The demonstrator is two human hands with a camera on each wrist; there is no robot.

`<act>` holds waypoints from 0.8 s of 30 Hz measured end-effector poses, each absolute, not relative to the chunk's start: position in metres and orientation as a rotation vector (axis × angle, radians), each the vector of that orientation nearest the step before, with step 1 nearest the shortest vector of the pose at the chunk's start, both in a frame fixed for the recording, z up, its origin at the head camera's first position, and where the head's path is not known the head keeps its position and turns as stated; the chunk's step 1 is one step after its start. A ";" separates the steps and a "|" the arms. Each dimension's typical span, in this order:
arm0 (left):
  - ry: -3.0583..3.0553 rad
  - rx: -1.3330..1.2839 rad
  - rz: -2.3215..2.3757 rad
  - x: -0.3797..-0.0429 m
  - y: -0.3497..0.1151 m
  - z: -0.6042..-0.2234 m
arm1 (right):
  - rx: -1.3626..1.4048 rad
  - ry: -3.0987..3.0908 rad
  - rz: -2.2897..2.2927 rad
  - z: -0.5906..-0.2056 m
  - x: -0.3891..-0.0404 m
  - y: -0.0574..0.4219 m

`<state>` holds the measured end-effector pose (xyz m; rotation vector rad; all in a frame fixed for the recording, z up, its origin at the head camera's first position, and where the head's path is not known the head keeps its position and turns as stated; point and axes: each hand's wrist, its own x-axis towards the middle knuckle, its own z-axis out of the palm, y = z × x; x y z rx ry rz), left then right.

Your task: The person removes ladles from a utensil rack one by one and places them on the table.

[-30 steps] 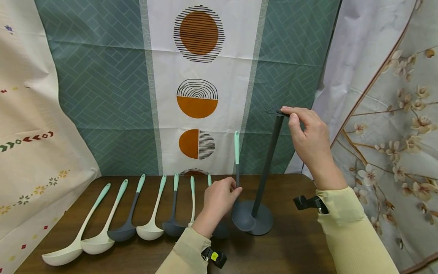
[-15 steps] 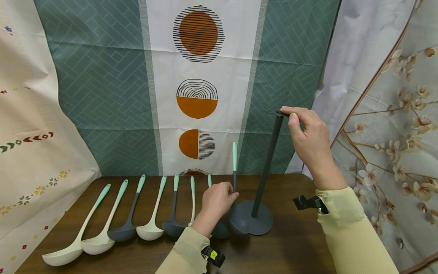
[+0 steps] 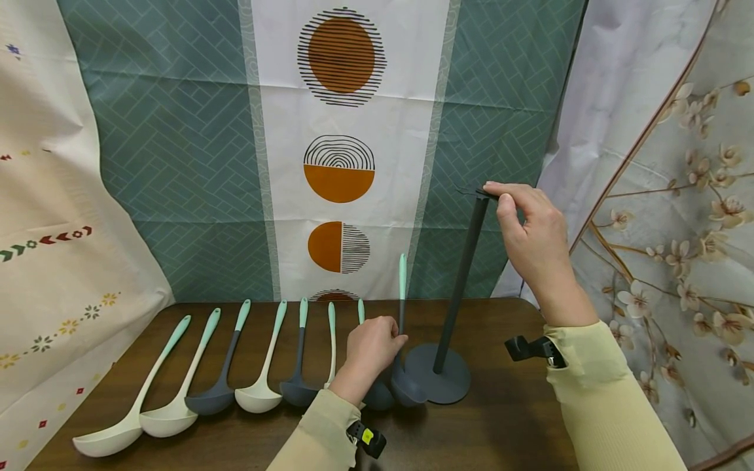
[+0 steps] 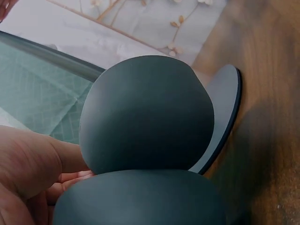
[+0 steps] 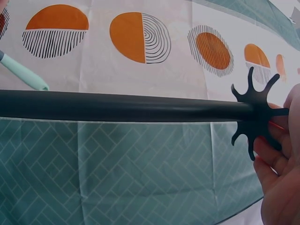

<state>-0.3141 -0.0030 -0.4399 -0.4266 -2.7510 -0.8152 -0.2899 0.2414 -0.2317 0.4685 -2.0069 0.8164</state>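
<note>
My left hand (image 3: pixel 372 350) pinches a dark grey ladle by its shaft, its mint handle (image 3: pixel 403 278) rising above my fingers. The bowl of this ladle (image 4: pixel 147 112) is low, just left of the round base (image 3: pixel 450 376) of a dark utensil stand; whether it touches the table is unclear. Right beside it sits another dark ladle (image 4: pixel 140 199), partly hidden by my left hand in the head view. My right hand (image 3: pixel 533 242) holds the hooked top (image 5: pixel 255 112) of the stand, fingers around one side of the hooks. The stand's pole (image 3: pixel 462 281) leans slightly in view.
More ladles, white (image 3: pixel 258 399) and dark (image 3: pixel 212 399), lie in a row across the left of the brown wooden table (image 3: pixel 471 438), mint handles toward the back. A patterned curtain (image 3: pixel 177 163) hangs behind, with a floral cloth (image 3: pixel 701 261) at right.
The held ladle has moved left and down, its bowl now away from the middle of the stand's base and nearer the row. My right hand has stayed on the stand's top.
</note>
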 end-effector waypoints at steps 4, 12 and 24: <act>-2.768 -0.430 -0.807 -0.314 -0.003 -0.442 | 0.468 -2.005 0.813 -0.232 -0.290 0.241; -2.806 -0.414 -0.767 -0.316 -0.005 -0.447 | 0.474 -1.994 0.816 -0.232 -0.290 0.241; -2.875 -0.402 -0.703 -0.317 -0.006 -0.450 | 0.462 -1.996 0.836 -0.234 -0.290 0.241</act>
